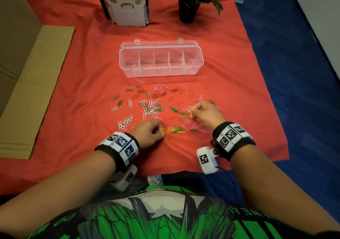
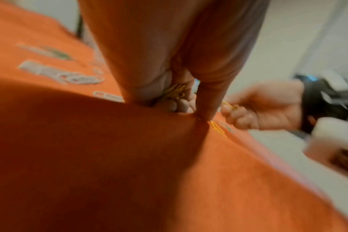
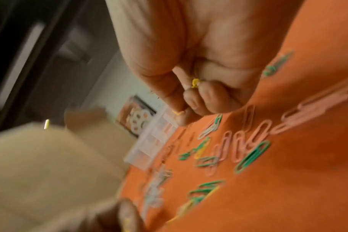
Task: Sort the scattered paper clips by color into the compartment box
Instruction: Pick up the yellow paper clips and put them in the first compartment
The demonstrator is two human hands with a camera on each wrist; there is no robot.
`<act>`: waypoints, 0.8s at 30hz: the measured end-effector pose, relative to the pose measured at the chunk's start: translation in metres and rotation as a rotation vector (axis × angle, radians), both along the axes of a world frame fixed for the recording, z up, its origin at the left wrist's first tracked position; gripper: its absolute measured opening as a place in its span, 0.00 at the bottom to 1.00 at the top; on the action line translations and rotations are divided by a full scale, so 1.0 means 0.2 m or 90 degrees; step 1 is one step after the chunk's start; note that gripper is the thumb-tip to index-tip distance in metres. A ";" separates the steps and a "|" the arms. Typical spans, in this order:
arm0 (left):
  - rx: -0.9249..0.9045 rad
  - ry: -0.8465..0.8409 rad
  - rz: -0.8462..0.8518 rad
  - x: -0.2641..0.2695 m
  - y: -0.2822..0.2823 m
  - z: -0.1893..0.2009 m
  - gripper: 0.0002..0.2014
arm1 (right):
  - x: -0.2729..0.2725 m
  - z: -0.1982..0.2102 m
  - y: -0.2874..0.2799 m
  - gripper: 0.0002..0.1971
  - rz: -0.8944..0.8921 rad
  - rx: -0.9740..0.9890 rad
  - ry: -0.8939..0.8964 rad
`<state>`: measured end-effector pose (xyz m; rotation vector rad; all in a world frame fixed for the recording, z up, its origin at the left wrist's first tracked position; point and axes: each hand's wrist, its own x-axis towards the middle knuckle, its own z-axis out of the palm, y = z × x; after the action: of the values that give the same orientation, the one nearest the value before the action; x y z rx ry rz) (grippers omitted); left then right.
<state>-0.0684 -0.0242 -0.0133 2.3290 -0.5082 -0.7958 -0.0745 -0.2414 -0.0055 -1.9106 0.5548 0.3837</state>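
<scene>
Paper clips (image 1: pixel 150 106) in white, pink, green, red and yellow lie scattered on the red cloth in front of a clear compartment box (image 1: pixel 161 59) with its lid swung back. My left hand (image 1: pixel 150 133) rests low on the cloth, fingers curled round several yellow clips (image 2: pixel 174 92), with its fingertips by more yellow clips (image 1: pixel 169 138). My right hand (image 1: pixel 204 112) hovers over the right side of the scatter and pinches yellow clips (image 3: pixel 195 83) in curled fingers. In the left wrist view, the right hand (image 2: pixel 258 108) shows a yellow clip at its fingertips.
A paw-print holder (image 1: pixel 127 5) and a potted plant (image 1: pixel 189 1) stand behind the box. Cardboard (image 1: pixel 31 91) lies along the left of the red cloth (image 1: pixel 82 73). Blue floor (image 1: pixel 294 73) borders the cloth on the right.
</scene>
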 end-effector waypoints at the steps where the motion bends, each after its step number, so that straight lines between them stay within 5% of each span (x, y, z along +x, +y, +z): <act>1: -0.047 0.066 0.043 0.01 0.01 0.00 0.08 | -0.02 0.01 0.00 0.13 -0.047 0.116 0.016; 5: -0.155 0.193 0.151 0.02 0.04 0.01 0.11 | -0.09 0.04 0.02 0.14 -0.132 0.411 0.048; 8: -0.110 0.182 0.157 0.04 0.04 -0.01 0.10 | -0.12 0.04 0.03 0.10 -0.186 0.494 0.102; 11: -0.094 0.236 0.227 0.06 0.03 0.00 0.12 | -0.13 0.02 0.06 0.11 -0.118 0.336 0.088; 13: -0.110 0.266 0.263 0.05 0.00 0.03 0.14 | -0.13 0.02 0.08 0.13 0.063 0.069 0.043; 16: -0.023 0.099 0.185 0.05 -0.03 0.05 0.08 | -0.15 -0.01 0.12 0.07 0.295 -0.247 -0.046; 20: 0.092 -0.134 0.028 0.02 -0.05 0.01 0.09 | -0.18 -0.08 0.18 0.07 0.411 -0.407 -0.109; 24: 0.112 -0.178 -0.038 0.01 -0.05 -0.03 0.08 | -0.17 -0.08 0.19 0.11 0.434 -0.475 -0.131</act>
<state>-0.0663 -0.0338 -0.0194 2.6176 -0.6533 -0.5632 -0.1093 -0.2031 -0.0225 -2.8116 -0.1545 0.4334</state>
